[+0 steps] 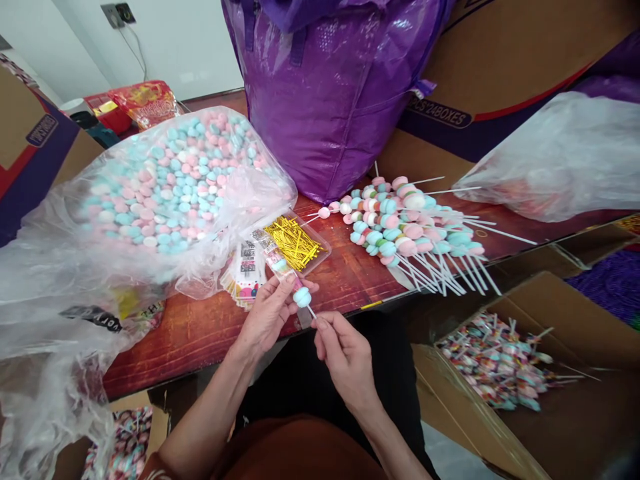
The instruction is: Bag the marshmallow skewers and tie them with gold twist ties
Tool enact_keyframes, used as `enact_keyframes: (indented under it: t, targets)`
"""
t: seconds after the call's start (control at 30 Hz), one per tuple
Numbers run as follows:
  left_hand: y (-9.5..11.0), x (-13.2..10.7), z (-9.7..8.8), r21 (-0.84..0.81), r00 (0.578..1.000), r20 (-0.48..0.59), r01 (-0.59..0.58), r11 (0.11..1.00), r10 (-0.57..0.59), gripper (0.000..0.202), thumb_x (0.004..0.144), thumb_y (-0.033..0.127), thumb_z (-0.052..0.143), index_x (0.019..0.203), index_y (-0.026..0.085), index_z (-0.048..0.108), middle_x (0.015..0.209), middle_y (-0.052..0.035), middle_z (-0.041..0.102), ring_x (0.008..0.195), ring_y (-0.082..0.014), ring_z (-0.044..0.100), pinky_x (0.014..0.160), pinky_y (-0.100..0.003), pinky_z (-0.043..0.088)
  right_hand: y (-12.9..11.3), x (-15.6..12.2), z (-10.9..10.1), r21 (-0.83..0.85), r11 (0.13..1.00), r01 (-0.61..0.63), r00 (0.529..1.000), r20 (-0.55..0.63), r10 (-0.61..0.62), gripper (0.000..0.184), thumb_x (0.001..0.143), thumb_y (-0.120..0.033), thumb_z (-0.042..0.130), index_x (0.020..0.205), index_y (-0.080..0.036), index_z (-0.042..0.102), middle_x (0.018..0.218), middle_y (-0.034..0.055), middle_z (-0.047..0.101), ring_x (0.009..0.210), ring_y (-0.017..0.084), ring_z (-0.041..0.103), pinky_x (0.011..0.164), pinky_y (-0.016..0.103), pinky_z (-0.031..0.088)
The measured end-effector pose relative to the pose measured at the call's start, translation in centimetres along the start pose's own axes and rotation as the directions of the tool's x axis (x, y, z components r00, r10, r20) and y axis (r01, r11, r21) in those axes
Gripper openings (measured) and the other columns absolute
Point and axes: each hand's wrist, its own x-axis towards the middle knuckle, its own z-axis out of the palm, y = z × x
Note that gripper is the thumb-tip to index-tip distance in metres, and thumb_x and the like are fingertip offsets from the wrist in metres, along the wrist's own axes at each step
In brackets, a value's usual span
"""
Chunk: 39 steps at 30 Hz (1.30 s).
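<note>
Over the table's front edge, my right hand point(345, 347) pinches the white stick of a marshmallow skewer point(302, 297), whose lowest candy is pale blue. My left hand point(267, 310) is closed around a small clear printed wrapper point(273, 252). The skewer's upper candies seem to be inside this wrapper, partly covered by my left fingers. Just beyond my hands, gold twist ties point(296, 243) fill a shallow clear tray point(325, 257). Left of it lies a fanned stack of printed wrappers point(244, 273). A pile of unwrapped marshmallow skewers point(413, 227) covers the table to the right.
A large clear bag of pink, blue and white marshmallows point(165, 180) spreads over the table's left. Behind stands a purple bag point(325, 100). At lower right an open carton point(560, 300) holds wrapped skewers point(500, 363); more wrapped candy point(125, 440) lies below left.
</note>
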Motion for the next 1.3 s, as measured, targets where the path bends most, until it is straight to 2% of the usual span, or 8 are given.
enact_keyframes:
  t: [0.1, 0.17, 0.3, 0.4, 0.5, 0.67, 1.0, 1.3]
  targets:
    - [-0.4, -0.5, 0.4, -0.009, 0.998, 0.027, 0.06, 0.998, -0.06, 0.029, 0.08, 0.041, 0.076, 0.092, 0.014, 0.071, 0.093, -0.0112, 0.077, 0.097, -0.0244, 0.073, 0.076, -0.027, 0.054, 0.2, 0.3, 0.0, -0.259, 0.937, 0.234, 0.969, -0.011, -0.245, 0.017, 0.097, -0.021, 0.048, 0.087, -0.019, 0.061, 0.055, -0.0055, 0.048, 0.047, 0.009, 0.045, 0.051, 0.023, 0.037]
    - [-0.5, -0.9, 0.6, -0.011, 0.994, 0.055, 0.09, 0.996, -0.089, 0.032, 0.081, 0.043, 0.075, 0.093, 0.014, 0.071, 0.095, -0.0129, 0.077, 0.097, -0.0248, 0.073, 0.077, -0.029, 0.055, 0.1, 0.7, 0.0, -0.302, 0.914, 0.27, 0.958, -0.006, -0.285, 0.017, 0.098, -0.019, 0.046, 0.087, -0.019, 0.06, 0.056, -0.0057, 0.048, 0.046, 0.009, 0.046, 0.051, 0.022, 0.038]
    - [0.5, -1.3, 0.2, 0.026, 0.988, 0.105, 0.114, 0.993, -0.116, 0.043, 0.078, 0.051, 0.076, 0.1, 0.014, 0.072, 0.109, -0.0155, 0.075, 0.1, -0.0262, 0.072, 0.081, -0.032, 0.056, -0.7, 1.2, -0.3, -0.237, 0.945, 0.227, 0.972, -0.01, -0.236, 0.02, 0.1, -0.021, 0.045, 0.086, -0.02, 0.058, 0.053, -0.0074, 0.047, 0.045, 0.008, 0.045, 0.049, 0.02, 0.037]
    - [1.8, -0.7, -0.5, 0.031, 1.0, -0.015, -0.015, 0.999, 0.016, 0.047, 0.076, 0.056, 0.075, 0.099, 0.015, 0.071, 0.107, -0.0131, 0.076, 0.097, -0.0241, 0.073, 0.08, -0.03, 0.056, -1.0, 1.1, -0.7, -0.195, 0.961, 0.194, 0.981, 0.015, -0.195, 0.02, 0.101, -0.023, 0.045, 0.087, -0.019, 0.059, 0.052, -0.0081, 0.046, 0.044, 0.007, 0.044, 0.048, 0.02, 0.036]
    - [2.6, 0.1, -1.0, -0.005, 0.987, -0.097, -0.128, 0.992, 0.127, 0.041, 0.079, 0.048, 0.076, 0.101, 0.015, 0.068, 0.098, -0.0107, 0.077, 0.097, -0.0238, 0.073, 0.081, -0.031, 0.056, -0.7, 0.8, -0.7, -0.192, 0.964, 0.184, 0.982, 0.076, -0.172, 0.022, 0.101, -0.025, 0.045, 0.085, -0.019, 0.058, 0.052, -0.0079, 0.045, 0.045, 0.007, 0.044, 0.049, 0.02, 0.036]
    - [2.5, 0.9, -1.2, -0.087, 0.984, -0.133, -0.131, 0.988, 0.119, 0.027, 0.082, 0.037, 0.076, 0.092, 0.014, 0.065, 0.086, -0.0087, 0.078, 0.091, -0.0255, 0.075, 0.082, -0.034, 0.058, -0.4, 0.5, -0.9, -0.223, 0.962, 0.159, 0.98, 0.155, -0.127, 0.022, 0.101, -0.028, 0.044, 0.085, -0.019, 0.058, 0.053, -0.0071, 0.045, 0.046, 0.008, 0.043, 0.05, 0.022, 0.035]
    - [1.9, 0.8, -1.5, -0.096, 0.977, -0.208, -0.069, 0.993, 0.047, 0.031, 0.084, 0.044, 0.072, 0.086, 0.014, 0.062, 0.09, -0.0125, 0.078, 0.094, -0.0294, 0.075, 0.08, -0.038, 0.058, -0.8, 0.4, -2.3, 0.073, 0.952, -0.296, 0.936, 0.22, 0.274, 0.033, 0.096, -0.046, 0.053, 0.083, -0.018, 0.062, 0.046, -0.0081, 0.041, 0.04, 0.007, 0.028, 0.041, 0.023, 0.021]
    - [0.8, 0.2, -0.9, -0.081, 0.988, -0.156, -0.029, 0.996, 0.017, 0.033, 0.08, 0.045, 0.075, 0.086, 0.014, 0.065, 0.084, -0.01, 0.077, 0.096, -0.0297, 0.074, 0.08, -0.036, 0.056, -1.1, 1.2, 0.1, -0.079, 0.992, -0.094, 0.98, 0.169, 0.106, 0.029, 0.098, -0.04, 0.048, 0.079, -0.019, 0.057, 0.051, -0.0066, 0.044, 0.047, 0.009, 0.041, 0.05, 0.023, 0.032]
